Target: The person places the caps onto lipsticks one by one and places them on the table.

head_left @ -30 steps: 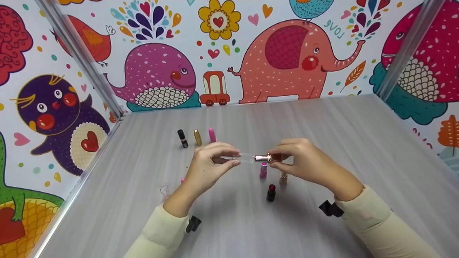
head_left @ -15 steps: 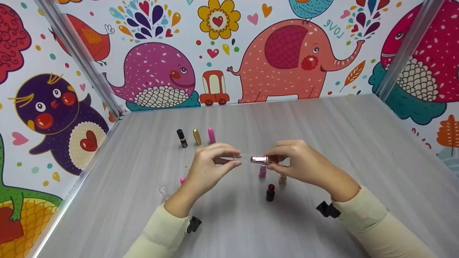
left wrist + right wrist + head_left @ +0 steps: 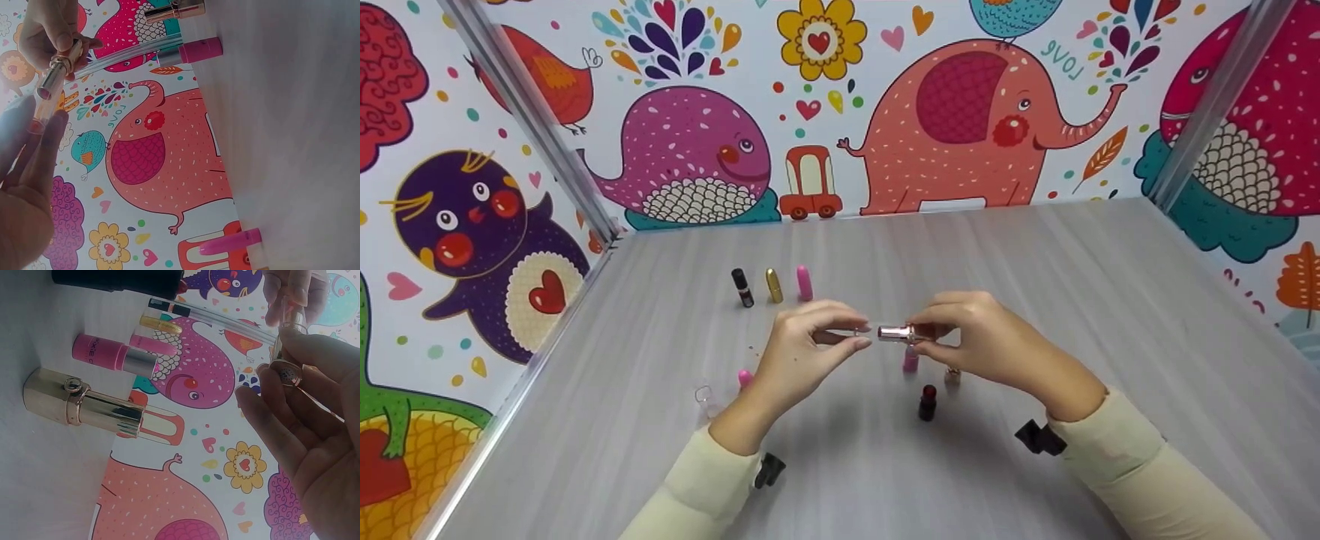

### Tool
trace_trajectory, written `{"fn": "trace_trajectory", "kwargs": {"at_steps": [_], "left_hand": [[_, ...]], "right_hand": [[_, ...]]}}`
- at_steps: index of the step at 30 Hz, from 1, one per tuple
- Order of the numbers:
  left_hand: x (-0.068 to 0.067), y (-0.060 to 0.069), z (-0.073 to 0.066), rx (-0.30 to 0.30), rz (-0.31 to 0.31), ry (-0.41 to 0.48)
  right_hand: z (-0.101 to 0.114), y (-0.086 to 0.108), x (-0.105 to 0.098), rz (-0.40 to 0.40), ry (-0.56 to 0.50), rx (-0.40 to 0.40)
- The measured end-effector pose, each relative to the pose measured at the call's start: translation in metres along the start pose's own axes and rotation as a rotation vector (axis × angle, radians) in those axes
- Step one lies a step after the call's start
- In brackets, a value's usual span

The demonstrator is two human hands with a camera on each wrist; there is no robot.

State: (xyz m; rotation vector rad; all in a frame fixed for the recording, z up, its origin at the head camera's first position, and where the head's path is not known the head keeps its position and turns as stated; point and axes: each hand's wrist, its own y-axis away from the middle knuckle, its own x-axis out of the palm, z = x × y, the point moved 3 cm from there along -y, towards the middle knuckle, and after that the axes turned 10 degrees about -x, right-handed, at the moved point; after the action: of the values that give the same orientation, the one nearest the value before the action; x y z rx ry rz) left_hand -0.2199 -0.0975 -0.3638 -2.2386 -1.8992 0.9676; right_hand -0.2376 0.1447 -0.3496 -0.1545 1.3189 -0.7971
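Note:
Between thumb and fingertips, my left hand (image 3: 810,349) pinches a clear cap (image 3: 38,122), hard to make out in the head view. My right hand (image 3: 990,341) grips a rose-gold lipstick (image 3: 895,334) by its base, its bare end pointing left into the cap. Both are held sideways above the table, and the left wrist view shows the cap around the lipstick's end. Below the right hand stand a pink lipstick (image 3: 910,361), a gold lipstick (image 3: 952,376) and a black lipstick (image 3: 928,403) with a red tip, all uncapped.
Farther back stand a black tube (image 3: 742,288), a gold tube (image 3: 774,286) and a pink tube (image 3: 804,283). Beside the left forearm are a clear cap-like piece (image 3: 706,402) and a pink piece (image 3: 745,377), partly hidden. Patterned panels (image 3: 817,112) border the grey table (image 3: 1035,255).
My right hand has shifted slightly left with the lipstick, and the left fingertips slightly right. The gap between the hands has narrowed, with the lipstick deeper in the cap.

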Motion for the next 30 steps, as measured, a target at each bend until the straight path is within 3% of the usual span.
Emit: {"fn": "trace_trajectory", "kwargs": {"at_steps": [9,30], "left_hand": [[0.0017,0.0010,0.0010,-0.008,0.007,0.020],[0.0009,0.0006,-0.0010,0.003,0.009,0.022]], "right_hand": [[0.0027,-0.0028,0.0014,-0.025,-0.005,-0.044],[0.0049,-0.0069,0.0025,-0.011,-0.023,-0.036]]}}
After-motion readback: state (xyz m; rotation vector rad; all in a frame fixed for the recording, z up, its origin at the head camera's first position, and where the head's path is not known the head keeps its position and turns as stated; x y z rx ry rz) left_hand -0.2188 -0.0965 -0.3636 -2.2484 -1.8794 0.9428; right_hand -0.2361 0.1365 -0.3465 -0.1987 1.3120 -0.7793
